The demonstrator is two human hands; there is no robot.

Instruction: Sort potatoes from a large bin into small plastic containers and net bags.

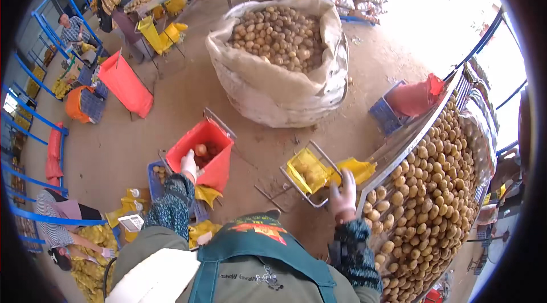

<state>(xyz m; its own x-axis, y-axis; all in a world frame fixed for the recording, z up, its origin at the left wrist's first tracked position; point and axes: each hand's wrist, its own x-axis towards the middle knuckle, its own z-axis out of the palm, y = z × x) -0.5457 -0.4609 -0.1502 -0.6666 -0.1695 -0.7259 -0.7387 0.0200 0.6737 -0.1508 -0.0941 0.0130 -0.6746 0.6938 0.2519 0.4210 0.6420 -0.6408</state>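
My left hand [190, 165], in a pale glove, reaches over the rim of a red bag [220, 166] held up on a metal stand. A potato [200, 150] shows just past its fingertips, above more potatoes inside; whether the hand touches it I cannot tell. Gloved too, my right hand [343, 195] has its fingers spread near the metal frame of a yellow bag [305, 170] with some potatoes in it. Nothing shows in that hand. To its right, many potatoes [431, 200] lie on a metal-edged sorting table [395, 162].
A large white sack [273, 97] full of potatoes stands ahead. Blue crates [156, 181] are beside the red bag; another blue crate [386, 108] is by the table. A person [64, 226] bends over yellow net bags [92, 256] at left; several people are farther back.
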